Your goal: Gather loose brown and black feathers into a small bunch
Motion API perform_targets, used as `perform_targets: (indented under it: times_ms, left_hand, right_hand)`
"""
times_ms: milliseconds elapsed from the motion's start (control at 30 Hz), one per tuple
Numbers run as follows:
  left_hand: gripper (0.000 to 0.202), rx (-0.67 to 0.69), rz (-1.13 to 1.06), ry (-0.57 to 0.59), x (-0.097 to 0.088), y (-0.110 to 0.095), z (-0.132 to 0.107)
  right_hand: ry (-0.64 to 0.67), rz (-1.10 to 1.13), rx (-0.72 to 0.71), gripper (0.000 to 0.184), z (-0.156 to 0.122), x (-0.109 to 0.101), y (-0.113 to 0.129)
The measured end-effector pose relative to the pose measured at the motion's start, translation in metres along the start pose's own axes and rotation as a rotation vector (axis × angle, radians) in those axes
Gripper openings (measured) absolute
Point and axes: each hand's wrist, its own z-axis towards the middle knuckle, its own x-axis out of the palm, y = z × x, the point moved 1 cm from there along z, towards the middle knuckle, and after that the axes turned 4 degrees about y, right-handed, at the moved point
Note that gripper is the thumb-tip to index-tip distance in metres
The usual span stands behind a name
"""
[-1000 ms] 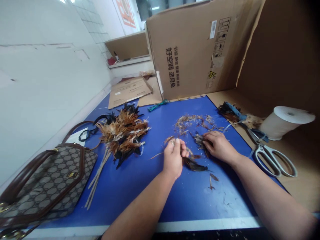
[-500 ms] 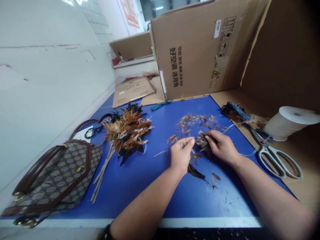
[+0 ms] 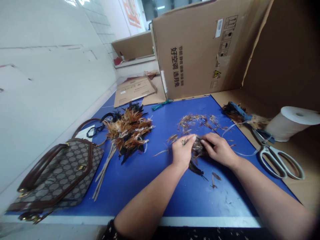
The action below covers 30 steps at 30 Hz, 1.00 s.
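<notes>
A small bunch of brown and grey feathers (image 3: 198, 146) hangs between my two hands above the blue table (image 3: 155, 186). My left hand (image 3: 183, 150) is closed, thumb and forefinger pinched at the bunch's left edge. On its right side, my right hand (image 3: 218, 148) pinches the feathers between thumb and fingers. The fingertips of both hands almost meet. Below them lies a dark feather (image 3: 196, 168), partly hidden by the left hand. Loose feather scraps (image 3: 193, 120) are scattered on the table just beyond the hands.
To the left are tied feather bunches (image 3: 130, 130), thin sticks (image 3: 103, 173) and a patterned handbag (image 3: 67, 170). Scissors (image 3: 277, 160), a white spool (image 3: 287, 123) and another feather bundle (image 3: 235, 111) lie at the right. A large cardboard box (image 3: 200, 50) stands behind.
My right hand has moved left, up to my left hand, bringing its feathers against the left fingertips. The left hand has barely moved.
</notes>
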Motion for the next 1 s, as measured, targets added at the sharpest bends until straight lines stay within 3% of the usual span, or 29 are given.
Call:
perform_targets:
  times_ms: [200,433,600,767,867,1000]
  left_hand:
    - [0.021,0.088,0.073,0.045,-0.005,0.006,0.005]
    - [0.016,0.178,0.235,0.129,-0.007,-0.007,0.001]
    - [0.014,0.209,0.228,0.148,-0.006,-0.009,-0.001]
    - [0.034,0.082,0.096,0.030,-0.013,-0.008,0.002]
    - [0.051,-0.008,-0.018,-0.036,-0.022,-0.012,0.003]
    - [0.057,-0.053,-0.079,-0.040,-0.029,-0.020,0.002]
  right_hand:
    - [0.013,-0.007,-0.019,0.021,0.001,0.000,0.002]
    - [0.038,-0.018,-0.038,0.023,0.000,0.004,-0.002]
    - [0.038,-0.018,-0.042,0.020,-0.001,0.002,0.000]
    - [0.021,-0.052,-0.029,0.016,-0.002,-0.001,-0.006]
    - [0.001,-0.197,0.033,0.018,-0.004,-0.007,-0.020]
    - [-0.182,-0.406,0.103,0.021,-0.005,-0.019,-0.027]
